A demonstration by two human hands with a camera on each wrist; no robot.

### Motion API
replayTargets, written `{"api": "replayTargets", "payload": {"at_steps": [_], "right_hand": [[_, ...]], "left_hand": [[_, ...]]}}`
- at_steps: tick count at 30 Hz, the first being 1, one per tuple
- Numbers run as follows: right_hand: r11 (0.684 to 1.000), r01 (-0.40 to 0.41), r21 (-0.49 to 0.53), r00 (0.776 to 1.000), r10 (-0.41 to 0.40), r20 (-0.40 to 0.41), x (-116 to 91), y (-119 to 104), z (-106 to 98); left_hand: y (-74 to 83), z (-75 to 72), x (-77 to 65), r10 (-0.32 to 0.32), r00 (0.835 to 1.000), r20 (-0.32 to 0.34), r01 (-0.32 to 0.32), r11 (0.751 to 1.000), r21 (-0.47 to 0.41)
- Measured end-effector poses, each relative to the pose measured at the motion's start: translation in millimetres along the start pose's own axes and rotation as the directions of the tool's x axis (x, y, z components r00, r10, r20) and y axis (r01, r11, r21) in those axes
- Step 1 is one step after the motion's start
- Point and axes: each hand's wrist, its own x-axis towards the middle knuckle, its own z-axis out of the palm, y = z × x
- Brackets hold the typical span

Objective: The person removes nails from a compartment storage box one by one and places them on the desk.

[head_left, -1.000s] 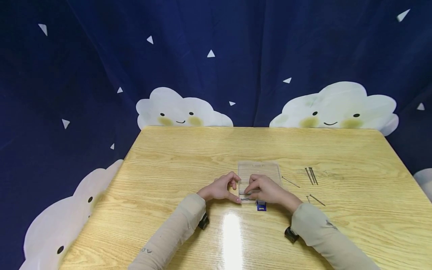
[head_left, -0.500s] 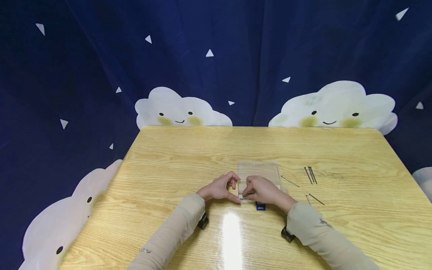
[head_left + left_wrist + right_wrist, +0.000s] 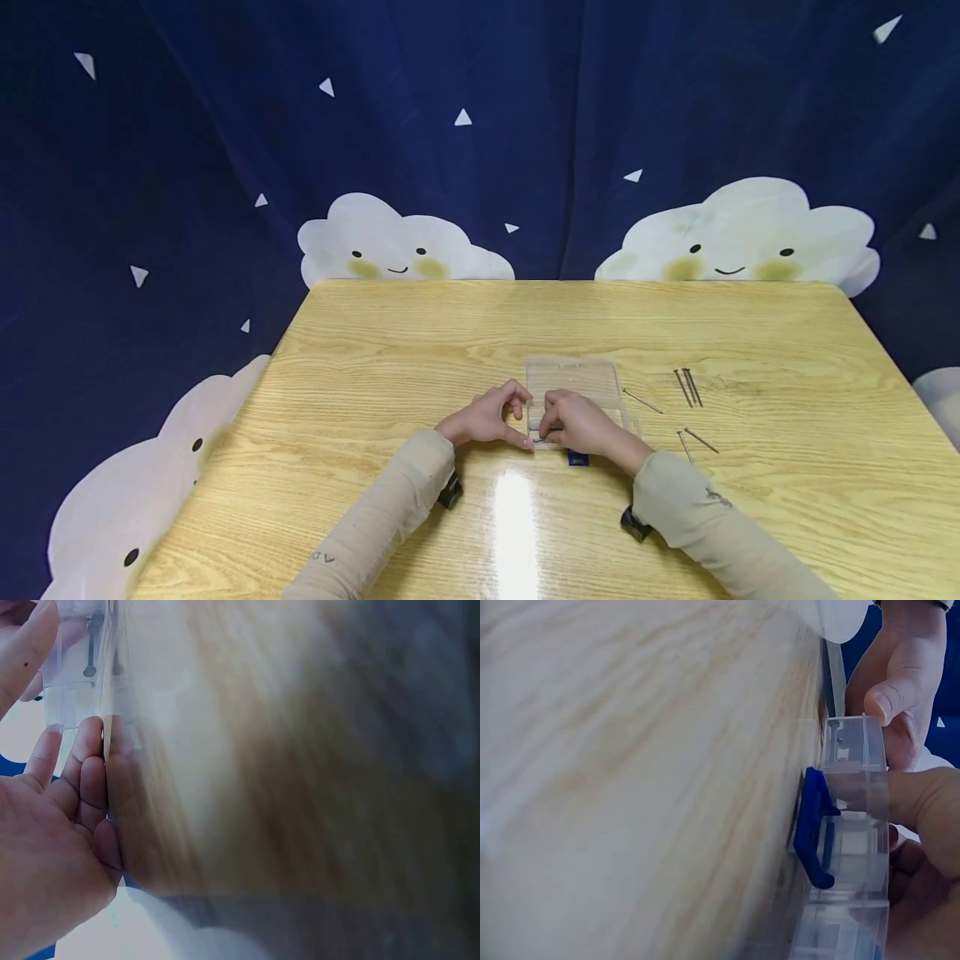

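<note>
A clear plastic box [image 3: 573, 375] lies on the table with its lid laid back. My left hand [image 3: 487, 415] holds its left end, the thumb at the front corner and the index finger farther back. Over the front left compartment, my right hand [image 3: 581, 423] has its fingers curled and dips its thumb inside, as the right wrist view shows. It seems to pinch a nail [image 3: 538, 441], mostly covered by the fingers. In the left wrist view, a dark nail [image 3: 91, 646] shows through the box wall. The blue latch [image 3: 810, 829] hangs at the box front.
Right of the box lies a single nail [image 3: 642, 401]. Several more nails [image 3: 692, 388] lie farther right, with a slanted nail [image 3: 701, 440] and another nail [image 3: 686, 447] nearer. A dark blue curtain [image 3: 555, 142] with clouds stands behind the wooden table [image 3: 405, 333].
My right hand has shifted slightly left and deeper over the front left compartment, its fingers drawn closer together. My left hand has stayed at the box's left end. The loose nails lie as before.
</note>
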Motion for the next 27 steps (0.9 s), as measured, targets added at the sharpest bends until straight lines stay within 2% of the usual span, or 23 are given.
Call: {"api": "replayTargets", "payload": {"at_steps": [10, 16, 21, 27], "right_hand": [[1.0, -0.005, -0.03, 1.0, 0.005, 0.006, 1.6, -2.0, 1.3], [1.0, 0.005, -0.006, 1.0, -0.005, 0.0, 0.0, -0.4, 1.2], [0.998, 0.049, 0.026, 0.999, -0.049, 0.004, 0.3, 2.0, 0.3], [0.996, 0.085, -0.019, 0.996, -0.084, 0.04, 2.7, 1.7, -1.8]], "left_hand": [[1.6, 0.1, -0.6, -0.008, 1.0, -0.002, 0.008, 1.0, -0.018], [0.4, 0.2, 0.4, -0.004, 1.0, 0.009, 0.004, 1.0, -0.015], [0.1, -0.4, 0.9, 0.004, 1.0, 0.028, -0.003, 1.0, -0.024], [-1.0, -1.5, 1.5, 0.009, 0.999, 0.038, -0.007, 0.999, -0.045]]}}
